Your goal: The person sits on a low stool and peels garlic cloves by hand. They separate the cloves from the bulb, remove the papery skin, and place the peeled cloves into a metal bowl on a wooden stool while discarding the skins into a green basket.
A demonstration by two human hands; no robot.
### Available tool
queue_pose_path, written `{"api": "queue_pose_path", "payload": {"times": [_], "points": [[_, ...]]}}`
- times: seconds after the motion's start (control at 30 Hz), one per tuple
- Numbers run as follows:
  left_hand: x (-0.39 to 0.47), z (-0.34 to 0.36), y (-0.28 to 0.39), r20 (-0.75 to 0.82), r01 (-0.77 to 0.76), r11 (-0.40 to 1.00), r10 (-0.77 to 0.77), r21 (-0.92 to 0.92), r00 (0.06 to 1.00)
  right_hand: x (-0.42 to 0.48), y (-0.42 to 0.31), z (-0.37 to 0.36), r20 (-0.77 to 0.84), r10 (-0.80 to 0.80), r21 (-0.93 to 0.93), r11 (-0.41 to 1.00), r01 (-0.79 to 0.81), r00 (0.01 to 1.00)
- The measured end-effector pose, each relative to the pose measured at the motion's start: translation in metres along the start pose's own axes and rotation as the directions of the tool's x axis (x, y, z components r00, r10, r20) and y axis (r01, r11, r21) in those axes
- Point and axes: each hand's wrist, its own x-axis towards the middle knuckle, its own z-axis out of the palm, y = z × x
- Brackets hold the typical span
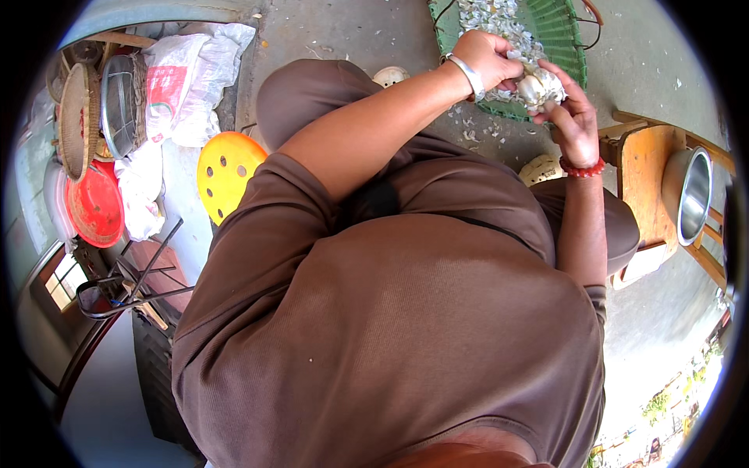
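A whitish garlic bulb [539, 92] is held over the near end of a green woven basket [559, 29]. My right hand [576, 126], with a red bead bracelet at the wrist, cups the bulb from the right, its fingers and thumb spread around it. My left hand [483, 58], wearing a silver bangle, comes in from the left with thumb and fingertips pinched at the bulb's side. Whether a loose bit of skin sits in that pinch is too small to tell. Papery garlic skins [491, 17] lie heaped in the basket below.
To the right, a steel basin [693, 196] rests on a wooden chair [646, 175]. A yellow stool with holes [225, 175] stands at left. Beyond it are white sacks [193, 88], a red basin [96, 205] and a wicker tray [79, 123]. Skin scraps [470, 134] litter the floor.
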Motion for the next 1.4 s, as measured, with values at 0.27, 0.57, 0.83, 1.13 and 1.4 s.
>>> {"api": "queue_pose_path", "payload": {"times": [0.27, 0.57, 0.83, 1.13, 1.4], "points": [[0.004, -0.001, -0.005, -0.078, -0.033, 0.995, 0.040, 0.096, 0.996, 0.000, -0.005, -0.005, -0.048, 0.011, 0.167, 0.986, -0.002, 0.999], [0.002, -0.002, 0.001, 0.172, -0.069, 0.996, 0.077, -0.052, 0.982, 0.001, -0.002, -0.002, -0.109, 0.024, -0.005, 1.000, -0.025, 0.994], [0.000, -0.002, 0.001, 0.208, 0.022, 0.993, 0.002, -0.116, 0.978, 0.002, 0.000, 0.004, -0.030, 0.091, 0.116, 0.989, -0.087, 0.995], [0.003, -0.001, -0.004, -0.033, 0.094, 0.981, -0.101, -0.172, 0.994, 0.002, 0.004, 0.001, -0.010, -0.013, 0.238, 0.971, 0.015, 1.000], [-0.005, 0.003, 0.005, 0.050, -0.143, 0.990, 0.144, -0.011, 0.988, 0.005, 0.009, 0.002, -0.251, 0.032, 0.070, 0.997, -0.015, 0.967]]}}
